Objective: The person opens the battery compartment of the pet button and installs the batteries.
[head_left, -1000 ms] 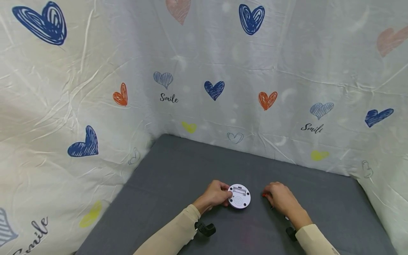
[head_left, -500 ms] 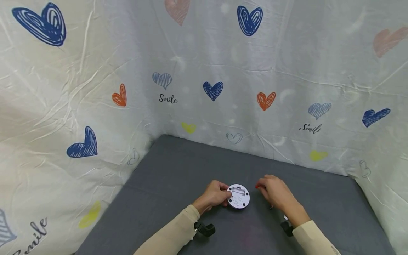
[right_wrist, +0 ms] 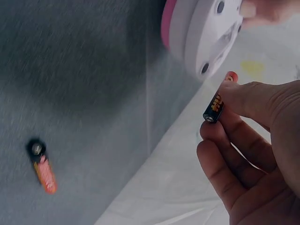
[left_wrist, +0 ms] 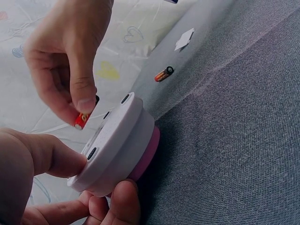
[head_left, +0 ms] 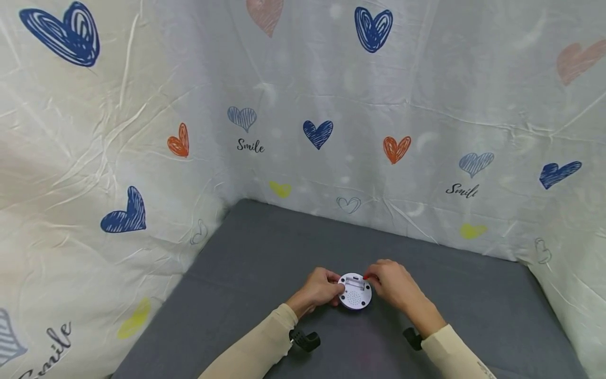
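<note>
My left hand [head_left: 318, 288] grips the left edge of a round white device [head_left: 354, 300], thumb on its face and fingers beneath. That face has an uncovered battery compartment [head_left: 355, 284], a patch of small holes and dark round feet; a pink part [left_wrist: 149, 154] shows on the far side. Between thumb and fingers my right hand [head_left: 393, 284] pinches a red and black battery [right_wrist: 215, 104], right at the compartment's upper right in the head view. In the left wrist view the held battery [left_wrist: 82, 120] is tilted close over the device's face.
A second battery [right_wrist: 44, 171] lies on the grey cloth surface [head_left: 265, 242] to the right of the device. Beyond it is a small white piece [left_wrist: 184, 39]. A white curtain [head_left: 293, 168] with printed hearts hangs behind and to the sides.
My right hand has moved left with the battery, from the cloth beside the device up to its compartment. My left hand and the device have stayed nearly still.
</note>
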The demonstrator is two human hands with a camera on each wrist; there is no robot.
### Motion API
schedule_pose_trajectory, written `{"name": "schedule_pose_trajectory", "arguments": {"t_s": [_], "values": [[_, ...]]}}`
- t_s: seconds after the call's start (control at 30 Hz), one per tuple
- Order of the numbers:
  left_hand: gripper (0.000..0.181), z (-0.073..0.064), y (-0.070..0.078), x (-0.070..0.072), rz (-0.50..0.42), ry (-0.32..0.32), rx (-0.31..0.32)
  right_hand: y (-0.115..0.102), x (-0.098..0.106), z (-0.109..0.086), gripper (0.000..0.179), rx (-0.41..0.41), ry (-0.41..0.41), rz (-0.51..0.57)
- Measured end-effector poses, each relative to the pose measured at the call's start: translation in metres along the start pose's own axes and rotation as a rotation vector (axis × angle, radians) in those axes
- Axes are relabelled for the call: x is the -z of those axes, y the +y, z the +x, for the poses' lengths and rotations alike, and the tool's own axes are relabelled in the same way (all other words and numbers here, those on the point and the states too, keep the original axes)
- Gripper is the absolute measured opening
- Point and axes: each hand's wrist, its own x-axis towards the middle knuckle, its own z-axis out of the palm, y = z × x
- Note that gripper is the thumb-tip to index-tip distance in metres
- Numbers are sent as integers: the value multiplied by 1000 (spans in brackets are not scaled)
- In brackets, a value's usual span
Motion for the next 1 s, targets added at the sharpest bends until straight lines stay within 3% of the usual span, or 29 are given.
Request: {"name": "schedule_pose_trajectory", "arguments": {"t_s": [0.37,0.67,1.0], "values": [[24,0,0,1,9,1,1,-15,-10,6,11,26,-10,14],[23,0,1,0,11,9,-9,-20,-17,9,10,1,-18,6],[22,-1,1,0,24,17,-6,-27,-24,9,11,-5,39,-5]]}}
